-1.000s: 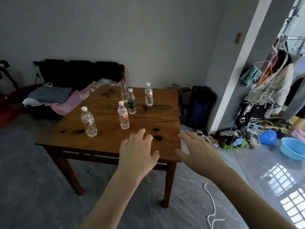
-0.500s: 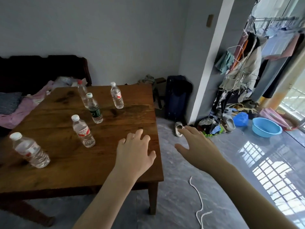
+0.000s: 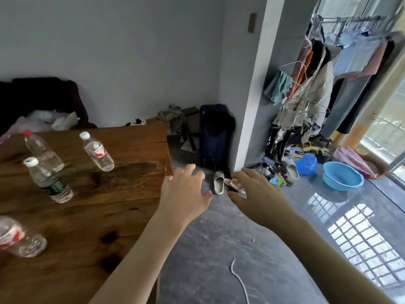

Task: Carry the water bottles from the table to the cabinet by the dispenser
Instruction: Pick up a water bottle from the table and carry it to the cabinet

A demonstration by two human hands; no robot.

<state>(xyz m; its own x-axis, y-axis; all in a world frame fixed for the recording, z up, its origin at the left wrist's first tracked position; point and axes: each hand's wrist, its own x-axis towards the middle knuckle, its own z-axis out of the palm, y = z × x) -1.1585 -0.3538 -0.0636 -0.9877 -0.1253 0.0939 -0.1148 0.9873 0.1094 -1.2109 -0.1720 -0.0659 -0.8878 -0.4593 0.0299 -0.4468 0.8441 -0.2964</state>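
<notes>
Four water bottles stand on the wooden desk (image 3: 122,194): a white-capped one with a red label (image 3: 97,152) toward the far edge, a red-capped one (image 3: 42,151) beside it on the left, a green-labelled one (image 3: 49,181) nearer in, and a blurred red-labelled one (image 3: 16,238) cut off at the desk's left edge. The left hand (image 3: 184,194) hovers by the desk's far right corner, its grip loose, fingers spread, holding nothing. The right hand (image 3: 258,194) reaches out over the floor (image 3: 274,249), fingers likewise spread and empty. Beyond them lie a slipper (image 3: 218,182), a blue basin (image 3: 341,175) and a white cord (image 3: 238,279).
</notes>
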